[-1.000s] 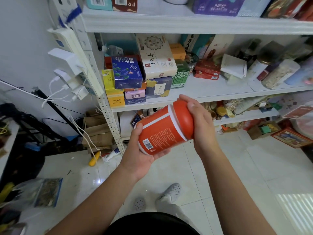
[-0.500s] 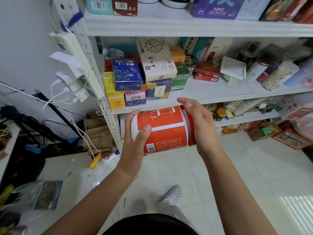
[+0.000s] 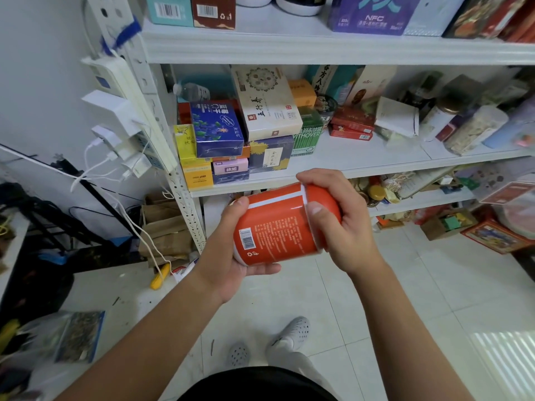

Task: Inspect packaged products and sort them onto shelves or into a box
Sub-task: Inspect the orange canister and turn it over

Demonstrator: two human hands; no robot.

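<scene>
Fingers (image 3: pixel 239 207): curled and clamped on the orange canister (image 3: pixel 278 227). The left thumb lies over its upper side near the base, and the right thumb presses beside the white band at the lid.
Left hand (image 3: pixel 224 257): holds the base end from below, with the palm turned up.
Right hand (image 3: pixel 346 227): grips the lid end, wrapped over it from the right.
Orange canister: in the air between both hands, lying almost on its side, with the lid to the right. It is in front of the shelves and rests on none of them. A barcode (image 3: pixel 247 239) and small white print face the camera.
Shoes (image 3: pixel 292 334): two pale shoes with holes, standing on the white tile floor (image 3: pixel 419 285) below the hands.
Paper bags (image 3: pixel 165 227): brown, leaning at the foot of the left shelf post.
Power strip (image 3: pixel 115 79): white, fixed along that post. Chargers are plugged in and white cables hang down.
Middle shelf (image 3: pixel 362 164): behind the canister. At its left end there is a stack of boxes, with a blue box (image 3: pixel 217 128) and a cream box (image 3: pixel 267 105) on top and a yellow box (image 3: pixel 197 176) at the bottom. A green box (image 3: pixel 307 131) stands just beside the stack. Flat red packs (image 3: pixel 351 125) and jars lie further right.
Top shelf (image 3: pixel 318 50): carries boxes with barcodes and a purple box (image 3: pixel 373 13) printed "NFC".
</scene>
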